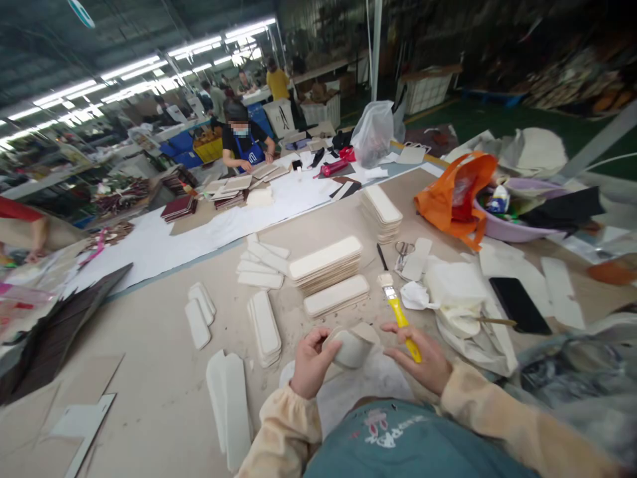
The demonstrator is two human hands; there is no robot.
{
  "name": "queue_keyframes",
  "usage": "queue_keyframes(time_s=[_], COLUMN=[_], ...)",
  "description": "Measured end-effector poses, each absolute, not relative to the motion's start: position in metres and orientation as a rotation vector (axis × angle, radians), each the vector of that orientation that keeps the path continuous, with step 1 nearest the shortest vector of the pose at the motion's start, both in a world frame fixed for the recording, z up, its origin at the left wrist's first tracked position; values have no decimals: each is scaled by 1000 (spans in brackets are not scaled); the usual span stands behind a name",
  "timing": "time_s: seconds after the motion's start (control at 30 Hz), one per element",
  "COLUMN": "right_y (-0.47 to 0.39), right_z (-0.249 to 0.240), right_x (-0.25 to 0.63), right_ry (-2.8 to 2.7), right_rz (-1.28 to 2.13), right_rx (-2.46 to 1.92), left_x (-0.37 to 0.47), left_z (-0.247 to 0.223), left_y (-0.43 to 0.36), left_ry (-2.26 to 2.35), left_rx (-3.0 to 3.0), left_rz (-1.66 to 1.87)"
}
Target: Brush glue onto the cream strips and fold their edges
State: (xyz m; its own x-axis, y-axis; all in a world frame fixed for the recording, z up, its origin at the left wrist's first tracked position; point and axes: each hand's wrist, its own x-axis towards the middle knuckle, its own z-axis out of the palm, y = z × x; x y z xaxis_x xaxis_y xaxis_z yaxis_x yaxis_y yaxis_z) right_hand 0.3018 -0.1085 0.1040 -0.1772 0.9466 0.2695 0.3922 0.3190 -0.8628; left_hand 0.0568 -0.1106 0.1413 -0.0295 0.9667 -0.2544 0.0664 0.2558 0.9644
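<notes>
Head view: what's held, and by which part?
Left hand: a bent, pale-grey piece, by its left edge; right hand: a yellow-handled brush, by the handle.

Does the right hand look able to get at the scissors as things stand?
Probably yes: the scissors lie beyond the right hand with their handle loops uncovered, though the yellow-handled paintbrush it holds would likely hamper a grip.

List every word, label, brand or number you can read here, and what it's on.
Nothing reads with certainty:
Teal garment: white lettering, too distorted to read.
Blue apron: white mark, too small.
White bin: black marks, too small.
White container: any label too blurred.
Overhead panel: too blurred.
</notes>
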Motion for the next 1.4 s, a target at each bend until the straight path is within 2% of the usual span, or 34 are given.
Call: queue_keyframes(time_s=[0.17,0.4,0.63,1.2,1.4], right_y=[-88,-79,-77,-79,-75], right_z=[155,182,193,198,198], right_x=[269,251,252,259,257], right_ry=[-1582,-1345,-1384,-1411,-1380], right_rz=[1032,1134,1080,959,1060], right_rx=[-976,-980,-958,-992,-987], left_x=[89,108,119,134,133], left_z=[189,213,217,212,208], left_y=[-100,-100,-104,-104,-100], left_ry=[1262,1176,1213,1230,1133], left_rx=[974,937,990,962,828], left_rz=[1236,1400,1489,1448,1489])
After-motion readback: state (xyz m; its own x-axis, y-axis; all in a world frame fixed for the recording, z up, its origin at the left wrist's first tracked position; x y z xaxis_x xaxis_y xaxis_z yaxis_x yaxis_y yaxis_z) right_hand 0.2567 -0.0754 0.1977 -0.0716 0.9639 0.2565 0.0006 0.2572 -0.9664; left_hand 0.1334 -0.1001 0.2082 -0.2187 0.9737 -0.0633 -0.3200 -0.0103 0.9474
